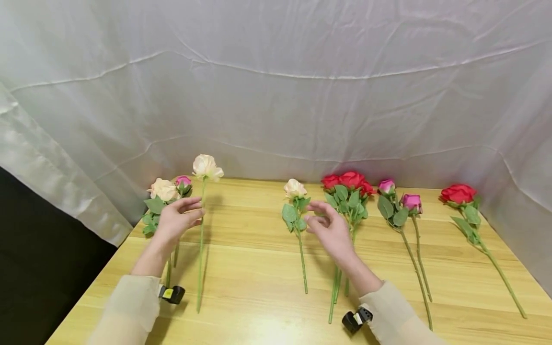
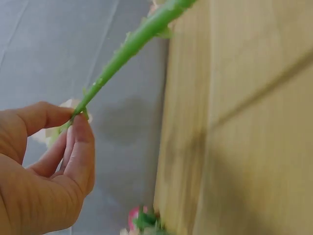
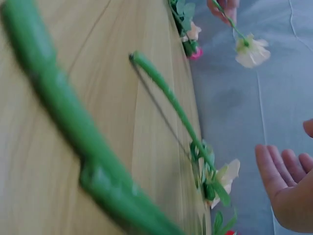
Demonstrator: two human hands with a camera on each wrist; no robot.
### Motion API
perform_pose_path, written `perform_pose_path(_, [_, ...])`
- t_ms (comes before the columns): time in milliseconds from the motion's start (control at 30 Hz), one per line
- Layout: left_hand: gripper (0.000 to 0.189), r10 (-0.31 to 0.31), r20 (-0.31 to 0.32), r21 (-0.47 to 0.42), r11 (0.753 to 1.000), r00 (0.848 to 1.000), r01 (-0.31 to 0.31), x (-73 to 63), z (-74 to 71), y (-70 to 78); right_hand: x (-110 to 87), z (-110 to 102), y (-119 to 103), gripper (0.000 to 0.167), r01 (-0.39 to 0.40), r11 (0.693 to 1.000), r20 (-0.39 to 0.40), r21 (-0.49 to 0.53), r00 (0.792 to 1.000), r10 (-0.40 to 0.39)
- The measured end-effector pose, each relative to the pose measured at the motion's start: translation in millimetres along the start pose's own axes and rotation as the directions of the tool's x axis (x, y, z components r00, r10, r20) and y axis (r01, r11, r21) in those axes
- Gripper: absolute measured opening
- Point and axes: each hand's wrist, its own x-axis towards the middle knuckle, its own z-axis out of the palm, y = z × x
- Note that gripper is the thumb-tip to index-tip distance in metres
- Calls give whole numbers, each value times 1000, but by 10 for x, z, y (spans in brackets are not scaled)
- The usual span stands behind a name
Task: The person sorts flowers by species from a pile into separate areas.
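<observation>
Between thumb and fingertips, my left hand (image 1: 178, 218) pinches the green stem of a cream rose (image 1: 207, 166), held upright above the table. The left wrist view shows that stem (image 2: 132, 45) close up, running through the pinch. My right hand (image 1: 334, 235) is above the table with fingers loosely bent and holds nothing, as the right wrist view also shows. Its fingertips are near the leaves of a second cream rose (image 1: 295, 188), which lies on the table; I cannot tell whether they touch. Beneath and behind this hand lie several red roses (image 1: 351, 180), their stems partly hidden by it.
Left of the held rose lie another cream rose (image 1: 164, 189) and a pink rose (image 1: 183, 181). Two pink roses (image 1: 411, 202) and a single red rose (image 1: 458, 193) lie on the right side of the wooden table (image 1: 254, 268). A pale curtain (image 1: 276, 110) hangs behind.
</observation>
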Motion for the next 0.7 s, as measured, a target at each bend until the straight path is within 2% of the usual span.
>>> perform_pose_path(167, [51, 6, -50, -179, 984, 999, -15, 20, 342, 133, -22, 139, -42, 43, 40, 995, -10, 90, 999, -40])
perform_pose_path(300, [49, -4, -58, -285, 958, 998, -12, 38, 633, 209, -41, 252, -70, 41, 48, 992, 28, 119, 998, -52])
perform_pose_path(500, [46, 8, -28, -362, 932, 1000, -17, 18, 1030, 286, -71, 372, -70, 39, -3, 993, 104, 120, 995, -10])
perform_pose_path(700, [43, 23, 10, -373, 928, 1000, -17, -10, 1284, 312, -85, 446, -42, 34, -79, 994, 120, 76, 990, 69])
